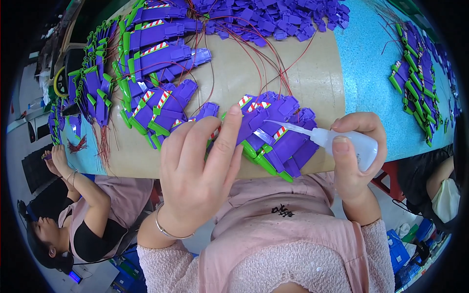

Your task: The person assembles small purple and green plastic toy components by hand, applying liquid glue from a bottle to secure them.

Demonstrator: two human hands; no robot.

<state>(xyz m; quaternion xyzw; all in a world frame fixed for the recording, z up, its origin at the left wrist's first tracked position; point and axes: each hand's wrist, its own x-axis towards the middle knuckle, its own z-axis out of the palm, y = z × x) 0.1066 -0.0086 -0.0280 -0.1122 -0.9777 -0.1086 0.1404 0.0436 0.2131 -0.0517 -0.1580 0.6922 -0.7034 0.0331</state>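
My right hand (359, 146) is wrapped round a small translucent white squeeze bottle (369, 149). Its thin nozzle points left, and the tip is over a purple wing-shaped plastic piece (253, 121). My left hand (198, 163) has its index finger and thumb at the left end of that piece, holding it; the other fingers are bent and partly hide parts beneath. Under and beside it lies a cluster of similar purple wings (293, 151) with green tips and red-and-white striped stickers. A shiny clear strip (264, 136) lies across the cluster.
Wired wings (161, 53) fan out at the left, with thin red wires trailing over the tan table cover (322, 83). Loose purple parts (278, 17) are heaped at the far side. More wings (417, 80) lie on the blue surface (366, 63). A co-worker (93, 210) sits at the left.
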